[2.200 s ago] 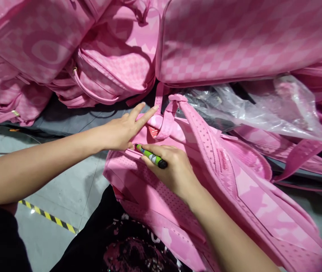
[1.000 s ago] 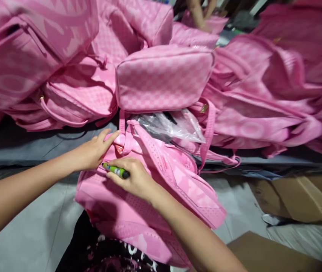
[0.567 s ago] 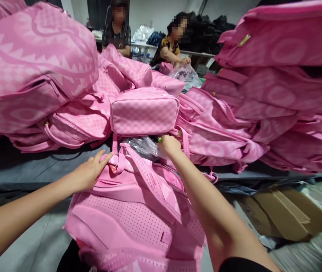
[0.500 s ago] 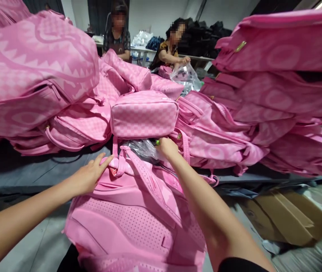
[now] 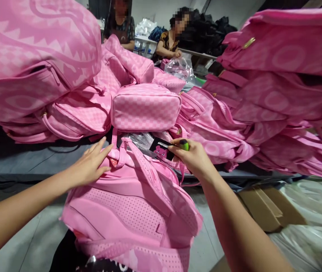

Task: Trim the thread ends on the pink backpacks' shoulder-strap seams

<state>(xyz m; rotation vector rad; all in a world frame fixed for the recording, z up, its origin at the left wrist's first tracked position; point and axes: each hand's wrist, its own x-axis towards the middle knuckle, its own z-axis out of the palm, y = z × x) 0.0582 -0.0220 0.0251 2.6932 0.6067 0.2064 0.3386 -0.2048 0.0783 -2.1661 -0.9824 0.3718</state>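
A pink backpack [image 5: 121, 215] lies tilted in front of me, its padded, dotted back panel and straps facing up. My left hand [image 5: 89, 166] rests at its top left beside the top loop, fingers stretched out and thumb apart. My right hand [image 5: 192, 155] pinches a black card [image 5: 161, 149] with a pink cartoon head and white lettering. A small green thing with a black end [image 5: 184, 144] also sticks out of that hand; its kind is unclear. Behind the card lies crumpled clear plastic [image 5: 140, 142]. Just beyond it is a pink checkered bag [image 5: 146, 113], its flat end toward me.
Pink backpacks pile up at the left [image 5: 44, 49] and right [image 5: 288, 56] on a dark-covered table [image 5: 36, 158]. An open cardboard box [image 5: 271, 207] and plastic sheeting [image 5: 305, 245] lie at lower right. Two people sit beyond the piles, one handling a clear bag [image 5: 179, 68].
My right hand has drawn back and to the right from the plastic, and the black card now shows in it. My left fingers have spread. The far person's hands and clear bag have lowered.
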